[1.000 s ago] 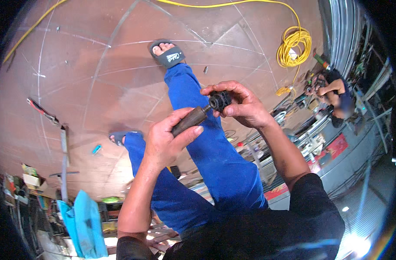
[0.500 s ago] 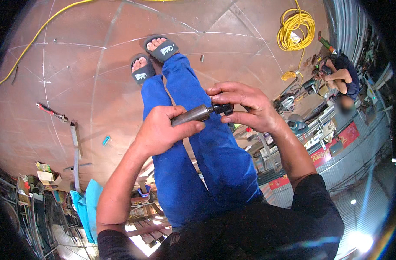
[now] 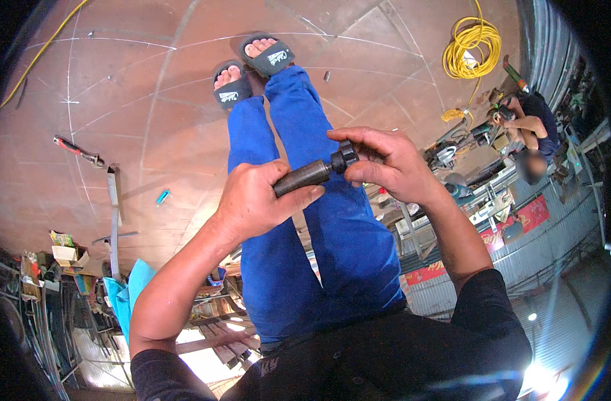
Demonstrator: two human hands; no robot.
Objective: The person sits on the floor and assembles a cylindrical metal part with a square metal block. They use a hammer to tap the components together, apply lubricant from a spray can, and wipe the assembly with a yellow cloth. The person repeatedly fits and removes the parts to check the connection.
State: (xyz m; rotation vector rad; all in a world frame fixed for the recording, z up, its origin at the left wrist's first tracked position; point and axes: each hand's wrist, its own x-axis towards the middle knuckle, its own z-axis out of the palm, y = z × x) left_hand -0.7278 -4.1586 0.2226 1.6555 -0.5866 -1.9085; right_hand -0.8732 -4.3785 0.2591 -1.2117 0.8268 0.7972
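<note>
My left hand (image 3: 255, 200) is wrapped round a dark metal cylinder (image 3: 304, 177), the thumb lying along its near side. At the cylinder's right end sits a black ribbed knob (image 3: 346, 156) on a short narrow neck. My right hand (image 3: 395, 160) curls about that knob, index finger over its top and thumb beneath it. Its other fingers are bent behind and partly hidden. Both hands hold the piece above my legs in blue trousers (image 3: 332, 227).
A coil of yellow cable (image 3: 471, 50) lies on the reddish floor. At the right another person (image 3: 529, 127) works beside tools and machine parts. To the left are a red-handled tool (image 3: 78, 150), a metal bar (image 3: 114, 220) and a small turquoise object (image 3: 163, 196).
My right fingers have shifted on the knob, so more of it shows. Both hands and the cylinder sit slightly farther right in view, as the whole picture has tilted a little.
</note>
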